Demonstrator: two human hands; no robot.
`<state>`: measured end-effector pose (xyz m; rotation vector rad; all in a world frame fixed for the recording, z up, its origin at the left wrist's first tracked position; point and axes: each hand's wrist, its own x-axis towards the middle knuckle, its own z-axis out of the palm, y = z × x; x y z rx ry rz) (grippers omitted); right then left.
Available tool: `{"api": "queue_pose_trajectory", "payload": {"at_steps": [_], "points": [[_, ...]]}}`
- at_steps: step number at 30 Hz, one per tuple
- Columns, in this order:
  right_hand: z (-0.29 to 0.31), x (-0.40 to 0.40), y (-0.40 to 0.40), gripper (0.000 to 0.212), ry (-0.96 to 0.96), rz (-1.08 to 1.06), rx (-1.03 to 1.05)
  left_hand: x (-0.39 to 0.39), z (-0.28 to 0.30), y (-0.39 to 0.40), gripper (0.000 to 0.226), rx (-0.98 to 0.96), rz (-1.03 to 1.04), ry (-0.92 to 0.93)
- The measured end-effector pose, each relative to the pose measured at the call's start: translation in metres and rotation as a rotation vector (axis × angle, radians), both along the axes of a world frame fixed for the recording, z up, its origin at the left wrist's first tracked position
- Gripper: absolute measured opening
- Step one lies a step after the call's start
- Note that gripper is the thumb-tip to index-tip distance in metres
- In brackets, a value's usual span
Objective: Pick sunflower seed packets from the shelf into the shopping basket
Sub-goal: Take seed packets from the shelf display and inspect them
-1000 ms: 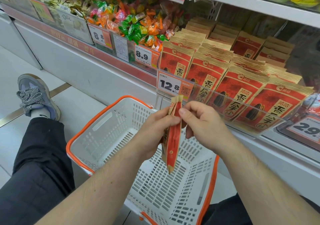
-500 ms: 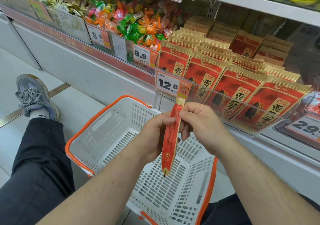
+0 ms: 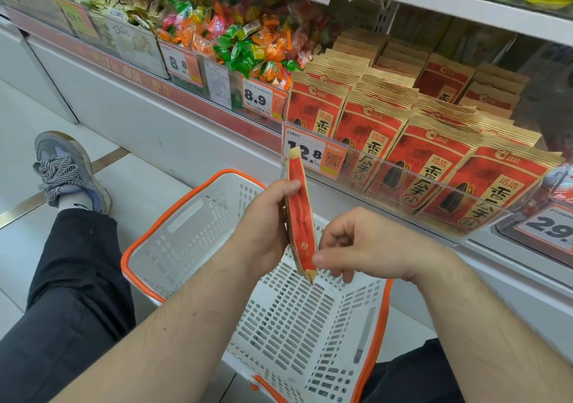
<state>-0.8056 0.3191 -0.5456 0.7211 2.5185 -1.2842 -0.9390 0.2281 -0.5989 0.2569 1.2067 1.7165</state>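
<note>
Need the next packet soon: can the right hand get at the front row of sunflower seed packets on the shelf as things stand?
Probably yes. The right hand looks free, only fingertips near the held packet, and the front row stands just beyond, tops above the clear guard.

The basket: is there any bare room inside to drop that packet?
Yes. The basket holds nothing visible; its slotted floor lies bare between the orange rims. The left hand holds the packet above it, and the right hand touches its lower end. The shelf is crowded with standing packets.
</note>
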Motion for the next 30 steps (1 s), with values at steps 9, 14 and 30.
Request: {"api": "queue_pose_trajectory", "payload": {"at_steps": [9, 14, 30], "points": [[-0.002, 0.0, 0.001, 0.017, -0.055, 0.054, -0.03, -0.001, 0.001, 0.001, 0.021, -0.012, 0.024, 0.009], [-0.003, 0.001, 0.001, 0.016, -0.06, 0.058, -0.039, 0.0, 0.002, 0.001, 0.023, -0.02, 0.017, -0.007], [-0.017, -0.004, 0.006, 0.046, 0.015, -0.255, -0.183, 0.003, 0.003, -0.002, 0.056, 0.214, -0.014, -0.31]]}}
